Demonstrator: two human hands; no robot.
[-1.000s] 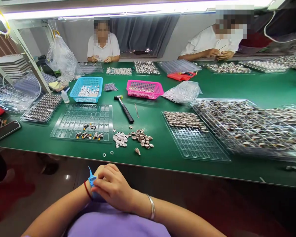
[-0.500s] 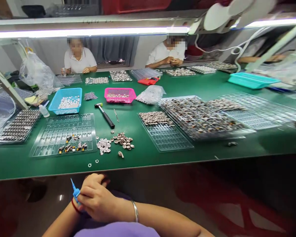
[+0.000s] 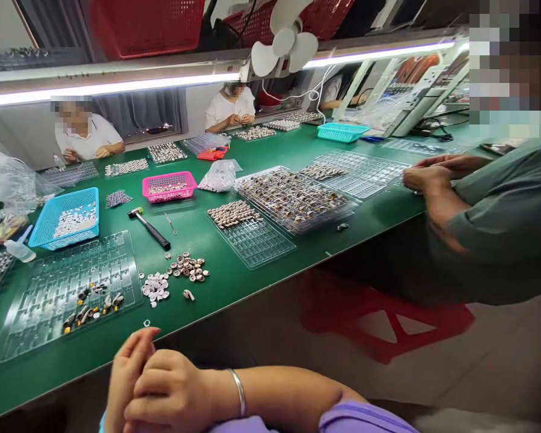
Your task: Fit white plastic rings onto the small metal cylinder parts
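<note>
My right hand [image 3: 165, 388], with a silver bangle on its wrist, is closed in front of my left hand at the bottom of the view. A sliver of blue [image 3: 101, 423] shows at the lower left of the hands, where the blue-tipped applicator was held; most of it is hidden. My left hand [image 3: 128, 364] has its fingers pressed together just off the table edge, and what they hold, if anything, is hidden. Close by on the table lie a white ring [image 3: 146, 323], white discs [image 3: 155, 287], brown-rimmed round caps [image 3: 189, 266] and a small curved earbud-like part [image 3: 188, 294].
A clear tray [image 3: 36, 300] bears several dark and orange-tipped parts. Beyond are a hammer [image 3: 149, 228], tweezers [image 3: 170, 223], a blue basket [image 3: 38, 231], a pink basket [image 3: 169, 175] and filled trays [image 3: 297, 201]. A co-worker's hands [image 3: 433, 174] work at the right; a red stool [image 3: 388, 325] stands below.
My view has swung right, bringing the co-worker beside me into sight. The blue tip, plainly visible before in my right fingers, is now mostly out of frame. My left fingers now point up.
</note>
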